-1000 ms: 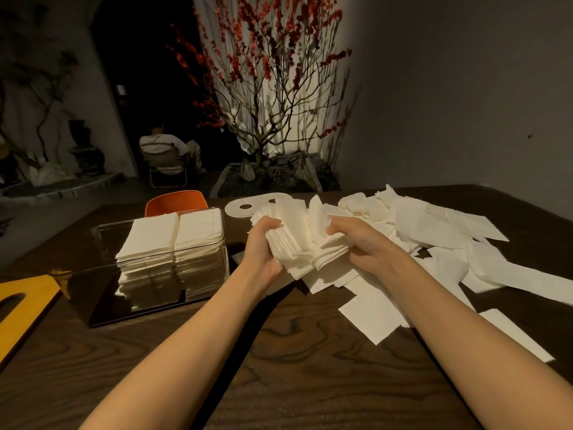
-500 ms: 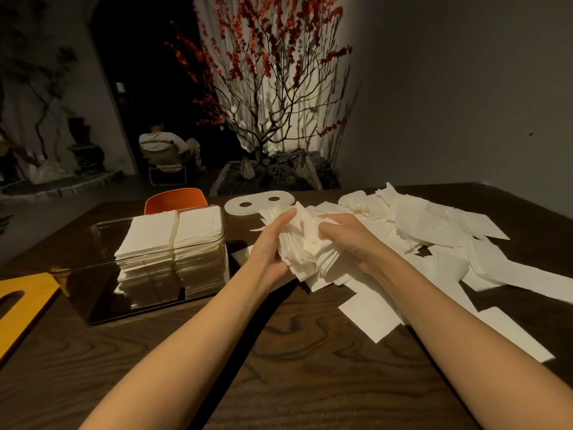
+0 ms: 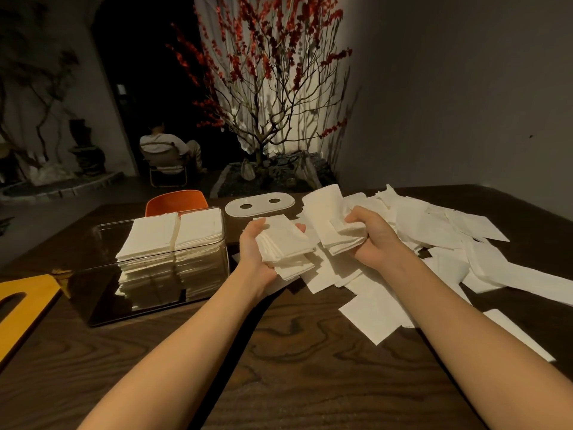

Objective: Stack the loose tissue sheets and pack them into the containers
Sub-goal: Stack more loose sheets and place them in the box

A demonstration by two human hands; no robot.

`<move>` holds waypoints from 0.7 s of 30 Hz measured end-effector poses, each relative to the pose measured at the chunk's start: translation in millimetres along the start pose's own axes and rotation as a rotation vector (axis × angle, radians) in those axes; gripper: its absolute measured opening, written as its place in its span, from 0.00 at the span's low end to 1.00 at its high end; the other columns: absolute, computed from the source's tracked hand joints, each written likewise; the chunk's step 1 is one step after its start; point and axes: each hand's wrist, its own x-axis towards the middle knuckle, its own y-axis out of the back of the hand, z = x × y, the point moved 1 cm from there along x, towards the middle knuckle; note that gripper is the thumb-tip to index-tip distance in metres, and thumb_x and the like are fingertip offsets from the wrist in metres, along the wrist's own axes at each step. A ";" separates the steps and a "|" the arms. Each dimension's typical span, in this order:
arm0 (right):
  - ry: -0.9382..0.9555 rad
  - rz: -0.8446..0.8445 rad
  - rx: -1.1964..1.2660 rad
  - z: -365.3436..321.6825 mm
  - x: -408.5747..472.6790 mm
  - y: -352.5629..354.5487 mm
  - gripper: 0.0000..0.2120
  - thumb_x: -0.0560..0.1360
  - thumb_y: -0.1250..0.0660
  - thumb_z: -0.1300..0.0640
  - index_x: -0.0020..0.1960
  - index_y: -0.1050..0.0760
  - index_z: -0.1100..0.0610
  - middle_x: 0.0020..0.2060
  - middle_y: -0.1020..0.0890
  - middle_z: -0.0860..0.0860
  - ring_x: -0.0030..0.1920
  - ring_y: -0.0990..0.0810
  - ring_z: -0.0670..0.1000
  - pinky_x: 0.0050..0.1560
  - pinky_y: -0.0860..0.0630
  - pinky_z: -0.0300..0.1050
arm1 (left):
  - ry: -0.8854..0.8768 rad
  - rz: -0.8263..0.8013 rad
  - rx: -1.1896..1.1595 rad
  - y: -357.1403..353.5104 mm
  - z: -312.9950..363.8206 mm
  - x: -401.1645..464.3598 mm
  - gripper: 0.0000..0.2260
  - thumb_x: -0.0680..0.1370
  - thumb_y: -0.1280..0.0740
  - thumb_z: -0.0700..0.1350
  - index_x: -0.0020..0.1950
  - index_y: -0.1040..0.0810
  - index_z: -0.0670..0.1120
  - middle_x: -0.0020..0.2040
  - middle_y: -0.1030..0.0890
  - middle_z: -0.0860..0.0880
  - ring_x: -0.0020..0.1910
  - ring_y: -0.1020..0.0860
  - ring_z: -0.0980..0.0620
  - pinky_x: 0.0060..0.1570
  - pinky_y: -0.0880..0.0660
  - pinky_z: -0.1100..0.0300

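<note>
My left hand (image 3: 255, 252) holds a small stack of white tissue sheets (image 3: 283, 242) above the table, fingers curled under it. My right hand (image 3: 372, 235) grips a second bunch of tissue sheets (image 3: 344, 238) just to the right, a short gap between the two bunches. A wide spread of loose tissue sheets (image 3: 434, 243) covers the table at the right. At the left stands a clear container (image 3: 102, 293) with two tall tissue stacks (image 3: 173, 234) side by side in its right half.
A white oval lid with two holes (image 3: 259, 205) lies behind my hands. A yellow board (image 3: 21, 308) sits at the left table edge. An orange chair back (image 3: 176, 200) shows beyond the container. A red-blossom tree and a seated person are further back.
The single bunch held between both hands has been split: my right hand moved right with part of the sheets, while my left hand keeps the rest.
</note>
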 end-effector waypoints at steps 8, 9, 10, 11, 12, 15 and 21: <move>-0.106 -0.251 0.000 12.2 -11.7 -13.7 0.13 0.74 0.38 0.69 0.57 0.25 0.60 0.50 0.20 0.60 0.50 0.21 0.56 0.49 0.20 0.49 | 0.046 -0.121 0.133 -19.3 -16.2 -11.9 0.23 0.78 0.37 0.58 0.59 0.24 0.39 0.58 0.20 0.36 0.55 0.21 0.38 0.53 0.23 0.43; -0.114 -0.264 -0.045 14.1 -12.4 -14.6 0.13 0.74 0.38 0.69 0.56 0.25 0.60 0.51 0.21 0.60 0.51 0.22 0.57 0.54 0.22 0.50 | 0.034 -0.132 0.146 -19.9 -17.2 -11.5 0.23 0.78 0.37 0.59 0.58 0.23 0.39 0.55 0.18 0.36 0.52 0.19 0.38 0.50 0.22 0.43; -0.116 -0.264 -0.092 15.3 -12.1 -14.7 0.12 0.74 0.38 0.69 0.56 0.25 0.60 0.53 0.21 0.61 0.52 0.22 0.57 0.58 0.24 0.52 | 0.018 -0.130 0.157 -19.9 -17.8 -11.2 0.22 0.78 0.37 0.58 0.56 0.22 0.40 0.53 0.17 0.37 0.50 0.18 0.39 0.47 0.21 0.43; -0.114 -0.266 -0.140 15.5 -12.4 -15.2 0.11 0.75 0.38 0.69 0.55 0.25 0.61 0.53 0.21 0.61 0.53 0.23 0.57 0.60 0.26 0.53 | 0.016 -0.132 0.154 -20.5 -18.2 -11.5 0.20 0.78 0.37 0.57 0.56 0.22 0.40 0.52 0.17 0.37 0.49 0.18 0.38 0.47 0.21 0.43; -0.105 -0.265 -0.204 15.7 -12.2 -16.1 0.10 0.75 0.39 0.68 0.54 0.25 0.61 0.53 0.22 0.61 0.53 0.23 0.57 0.61 0.27 0.53 | 0.017 -0.135 0.144 -19.9 -18.2 -11.7 0.17 0.79 0.36 0.54 0.57 0.23 0.41 0.52 0.17 0.37 0.51 0.19 0.38 0.50 0.22 0.42; -0.046 -0.216 -0.470 15.3 -11.3 -19.0 0.08 0.75 0.38 0.65 0.51 0.23 0.58 0.55 0.22 0.60 0.53 0.24 0.55 0.53 0.23 0.50 | -0.001 -0.114 0.140 -15.8 -17.0 -8.6 0.10 0.79 0.36 0.45 0.56 0.24 0.41 0.53 0.19 0.36 0.54 0.23 0.37 0.60 0.29 0.40; -0.003 -0.097 -0.551 12.5 -6.8 -14.2 0.06 0.76 0.34 0.64 0.47 0.22 0.54 0.49 0.20 0.52 0.50 0.22 0.51 0.45 0.21 0.44 | -0.046 -0.051 0.119 -9.5 -13.2 -4.9 0.11 0.78 0.41 0.44 0.57 0.26 0.41 0.55 0.21 0.36 0.53 0.24 0.36 0.58 0.29 0.41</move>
